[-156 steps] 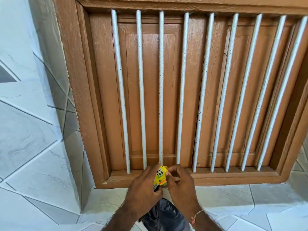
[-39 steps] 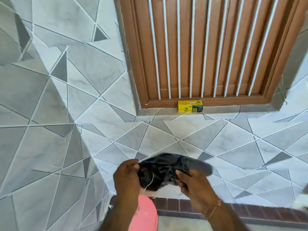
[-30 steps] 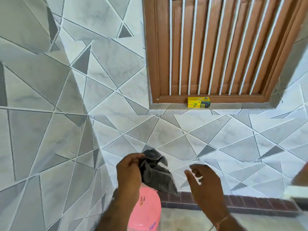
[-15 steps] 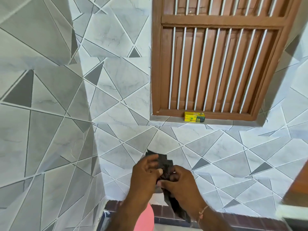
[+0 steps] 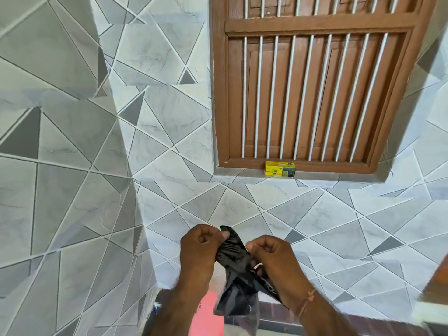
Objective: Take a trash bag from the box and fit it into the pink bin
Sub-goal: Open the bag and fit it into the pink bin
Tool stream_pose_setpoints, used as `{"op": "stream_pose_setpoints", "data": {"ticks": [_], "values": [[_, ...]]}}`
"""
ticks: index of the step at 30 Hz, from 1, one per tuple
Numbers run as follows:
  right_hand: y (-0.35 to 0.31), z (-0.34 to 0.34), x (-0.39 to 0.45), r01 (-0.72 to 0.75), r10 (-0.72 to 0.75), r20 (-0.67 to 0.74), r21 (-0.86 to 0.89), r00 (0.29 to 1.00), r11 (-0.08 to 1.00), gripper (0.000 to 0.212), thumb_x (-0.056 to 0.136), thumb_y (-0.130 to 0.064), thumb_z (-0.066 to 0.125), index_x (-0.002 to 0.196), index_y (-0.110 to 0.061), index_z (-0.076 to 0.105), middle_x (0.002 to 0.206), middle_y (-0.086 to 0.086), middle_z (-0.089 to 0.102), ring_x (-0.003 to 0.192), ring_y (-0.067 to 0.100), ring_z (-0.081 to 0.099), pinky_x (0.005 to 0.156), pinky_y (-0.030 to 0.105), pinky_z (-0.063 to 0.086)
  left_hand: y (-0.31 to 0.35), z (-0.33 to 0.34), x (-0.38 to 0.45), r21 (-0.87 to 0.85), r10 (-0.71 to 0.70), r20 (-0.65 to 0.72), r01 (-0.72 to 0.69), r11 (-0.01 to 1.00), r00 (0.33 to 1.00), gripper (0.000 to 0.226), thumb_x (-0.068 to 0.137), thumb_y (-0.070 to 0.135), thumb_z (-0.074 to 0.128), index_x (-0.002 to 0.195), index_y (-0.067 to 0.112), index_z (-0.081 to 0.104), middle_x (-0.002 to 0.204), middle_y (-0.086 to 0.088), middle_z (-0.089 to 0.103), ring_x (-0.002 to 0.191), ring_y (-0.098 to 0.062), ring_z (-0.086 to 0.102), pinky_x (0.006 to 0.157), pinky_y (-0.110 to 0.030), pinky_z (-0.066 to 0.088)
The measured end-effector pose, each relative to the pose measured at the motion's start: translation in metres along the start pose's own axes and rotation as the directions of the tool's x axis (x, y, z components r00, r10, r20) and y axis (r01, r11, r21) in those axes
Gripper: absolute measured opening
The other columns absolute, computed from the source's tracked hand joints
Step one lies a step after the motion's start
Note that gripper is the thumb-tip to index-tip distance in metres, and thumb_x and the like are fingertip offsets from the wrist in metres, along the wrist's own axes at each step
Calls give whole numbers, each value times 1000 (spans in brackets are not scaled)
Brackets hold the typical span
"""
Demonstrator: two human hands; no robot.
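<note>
A crumpled black trash bag hangs between my two hands in front of the tiled wall. My left hand pinches its upper edge and my right hand grips the bag beside it, both fists closed on the plastic. The bag's lower part droops down past my wrists. Below my arms a strip of the pink bin shows, mostly hidden by my left forearm and the bag. The yellow trash bag box lies on the window sill, well above and right of my hands.
A brown wooden window with white bars fills the upper right. Grey and white tiled walls meet in a corner at the left. A dark brick ledge runs along the bottom behind my right arm.
The box went from my hands to the sill. I stepped back, the view rose. My right hand, briefly off the bag, grips it again, and my hands have drawn slightly apart.
</note>
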State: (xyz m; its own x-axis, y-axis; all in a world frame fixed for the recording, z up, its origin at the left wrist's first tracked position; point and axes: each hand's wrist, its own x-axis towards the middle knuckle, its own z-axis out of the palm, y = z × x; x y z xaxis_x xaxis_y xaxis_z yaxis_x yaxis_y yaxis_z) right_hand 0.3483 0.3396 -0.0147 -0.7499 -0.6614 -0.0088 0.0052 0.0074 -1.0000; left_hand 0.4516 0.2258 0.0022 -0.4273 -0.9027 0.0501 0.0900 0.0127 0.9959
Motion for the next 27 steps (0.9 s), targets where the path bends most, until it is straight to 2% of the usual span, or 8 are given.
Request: {"op": "stream_pose_setpoints", "data": {"ticks": [3,7,9,12,15,20,23,27], "values": [[1,-16,6,22,-21,-42,38,999,999,8,81,-8,72,74,-5,71,63,12,67,55,19,56,47,27,42,2,-5,3,2,3,-8,-3,1000,1000,14,71,5,80,74,6,67,67,-10,65,61,-20,58,60,-34,49],[-4,-6,-1,67,-51,154,-103,987,992,13,74,-18,80,77,-6,75,65,7,71,59,13,63,53,27,50,4,4,1,37,11,9,-11,999,1000,18,69,5,82,79,3,66,65,-9,64,54,-13,58,54,-28,50],[-1,8,-5,115,-85,173,-171,981,978,16,71,-23,80,73,-9,74,64,9,71,58,12,63,57,28,52,4,11,-2,34,26,13,-27,999,1000,19,69,4,82,80,1,66,61,-6,62,49,-9,57,48,-21,48],[2,15,-3,144,-130,86,-177,988,974,17,81,-16,73,64,-14,73,58,-1,70,53,9,62,55,25,50,7,10,-5,33,22,63,-24,999,998,21,74,11,80,90,10,68,67,-6,68,57,-12,63,55,-24,54],[0,7,1,137,-139,-6,-141,990,981,24,85,-10,69,61,-7,70,51,-7,64,47,5,54,50,21,44,5,-1,-7,98,-45,207,25,995,977,34,76,15,79,103,29,62,81,-2,75,67,-9,69,64,-27,56],[5,3,4,144,-151,-3,-270,989,952,19,87,-12,67,73,2,67,61,5,62,57,11,51,58,29,44,-1,-7,-10,187,-77,227,34,982,971,25,81,-1,68,99,17,69,69,-4,73,60,-6,66,65,-24,55],[3,-2,7,99,-124,-98,-221,987,970,9,82,-7,71,74,-4,74,70,10,76,60,15,65,60,30,53,0,-12,-5,187,-90,189,54,981,978,22,86,-1,61,93,17,72,81,-11,74,65,-11,63,66,-22,54],[0,-7,10,67,-93,-162,-162,982,985,9,77,-3,76,72,-9,74,74,15,76,63,19,68,65,33,56,-1,-9,-6,188,-109,199,71,980,974,26,89,1,55,86,19,73,88,-14,74,73,-18,63,73,-30,56]]}}
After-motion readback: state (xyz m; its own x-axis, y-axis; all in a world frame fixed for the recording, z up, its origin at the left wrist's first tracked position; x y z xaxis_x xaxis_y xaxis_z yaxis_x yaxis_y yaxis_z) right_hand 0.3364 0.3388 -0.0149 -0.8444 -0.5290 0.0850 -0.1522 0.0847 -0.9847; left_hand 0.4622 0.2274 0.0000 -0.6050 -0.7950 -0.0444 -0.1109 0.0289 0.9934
